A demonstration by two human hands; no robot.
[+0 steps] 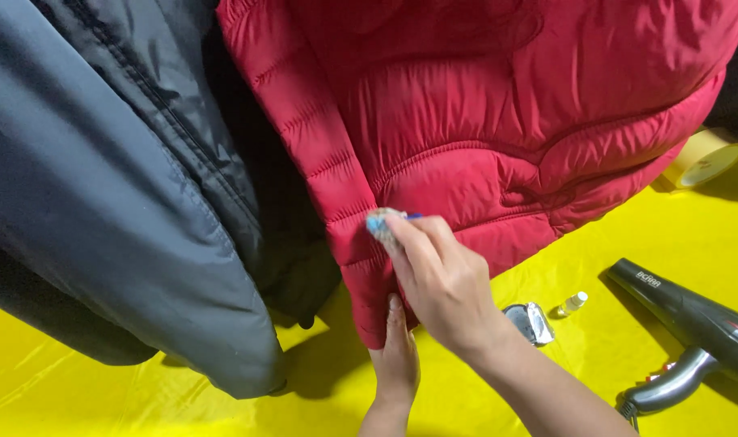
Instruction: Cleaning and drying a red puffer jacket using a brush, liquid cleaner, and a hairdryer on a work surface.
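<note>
Two hands worked the red quilted puffer jacket (482, 121): your right hand (441, 279) pinched a small blue brush (381, 220) against its sleeve, your left hand (396, 356) gripped the cuff below.

Bright overhead light, sharp focus, soft shadows below the hands (433, 299).

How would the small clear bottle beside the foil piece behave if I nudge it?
The small bottle lies on its side on the yellow cover, so it would probably roll. It looks light and should slide easily. It may bump the foil piece nearby.
</note>
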